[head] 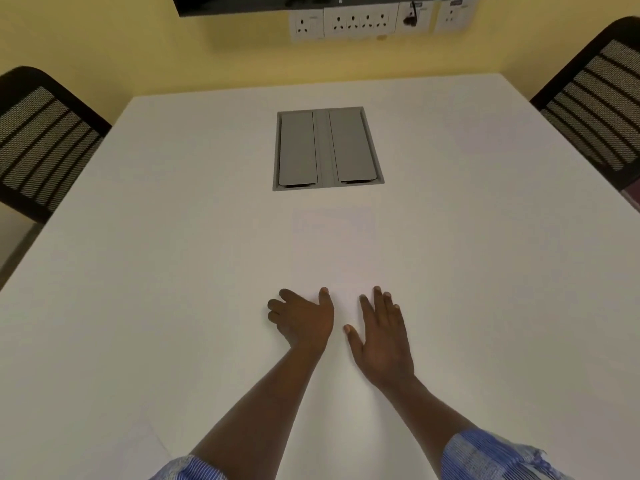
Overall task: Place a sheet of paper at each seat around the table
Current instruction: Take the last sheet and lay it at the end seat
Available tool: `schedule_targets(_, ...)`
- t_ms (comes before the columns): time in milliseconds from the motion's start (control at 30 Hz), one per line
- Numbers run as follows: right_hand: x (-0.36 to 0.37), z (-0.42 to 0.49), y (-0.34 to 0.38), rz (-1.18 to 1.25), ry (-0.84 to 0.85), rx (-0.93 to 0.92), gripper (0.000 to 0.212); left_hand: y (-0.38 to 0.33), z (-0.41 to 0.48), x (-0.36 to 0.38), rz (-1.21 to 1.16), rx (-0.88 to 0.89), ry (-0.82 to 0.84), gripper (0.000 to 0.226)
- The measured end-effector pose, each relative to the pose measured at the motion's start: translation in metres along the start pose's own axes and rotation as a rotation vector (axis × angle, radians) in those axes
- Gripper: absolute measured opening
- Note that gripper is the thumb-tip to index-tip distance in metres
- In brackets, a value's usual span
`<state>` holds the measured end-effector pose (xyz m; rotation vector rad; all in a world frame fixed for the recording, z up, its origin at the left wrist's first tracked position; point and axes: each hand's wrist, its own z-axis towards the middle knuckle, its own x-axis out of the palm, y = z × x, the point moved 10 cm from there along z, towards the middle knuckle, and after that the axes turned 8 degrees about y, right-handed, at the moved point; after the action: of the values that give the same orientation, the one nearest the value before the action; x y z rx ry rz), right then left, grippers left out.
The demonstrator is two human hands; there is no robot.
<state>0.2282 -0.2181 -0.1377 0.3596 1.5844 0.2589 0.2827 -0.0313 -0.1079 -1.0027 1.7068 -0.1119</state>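
Head view
Paper: a white sheet [334,251] lies flat on the white table [138,271], faint against it, between the grey cable box [327,148] and the hands.
Left hand [304,322]: fingers spread, flat, at the sheet's near left.
Right hand [382,336]: fingers extended, flat, near right.
Chairs: left mesh chair [41,143]; right mesh chair [595,105].

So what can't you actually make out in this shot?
Head view:
- White sheet of paper: barely distinguishable from the white table; edges faint.
- Black mesh chairs: cut off by the frame edges.
- Wall sockets: too small for detail.
- Black screen: cut off by the top edge.
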Motion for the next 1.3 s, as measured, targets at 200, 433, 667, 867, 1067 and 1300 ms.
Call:
schedule_targets(200,-0.004,-0.002,0.002,-0.003,-0.048,-0.019,0.069,-0.013,0.0,0.009,-0.102,-0.043,0.057,0.077)
schedule_targets(433,-0.001,-0.001,0.0,-0.004,-0.083,-0.035,0.068,-0.011,0.013,0.013,-0.502,-0.094,0.188,0.06)
schedule_targets(667,0.002,-0.007,0.0,0.013,0.009,-0.069,0.078,-0.018,0.003,-0.012,-0.207,0.077,0.149,0.049)
schedule_targets(867,-0.033,-0.023,-0.017,0.269,0.011,0.174,0.085,-0.017,-0.031,-0.041,-0.174,0.166,0.148,0.052)
schedule_targets(1067,-0.059,-0.053,-0.019,0.77,0.126,0.548,0.061,-0.015,-0.093,-0.088,-0.173,0.275,0.164,0.053)
schedule_targets(1300,-0.033,-0.142,0.051,1.554,0.583,0.745,0.07,-0.008,-0.173,-0.167,-0.242,0.394,0.232,0.023)
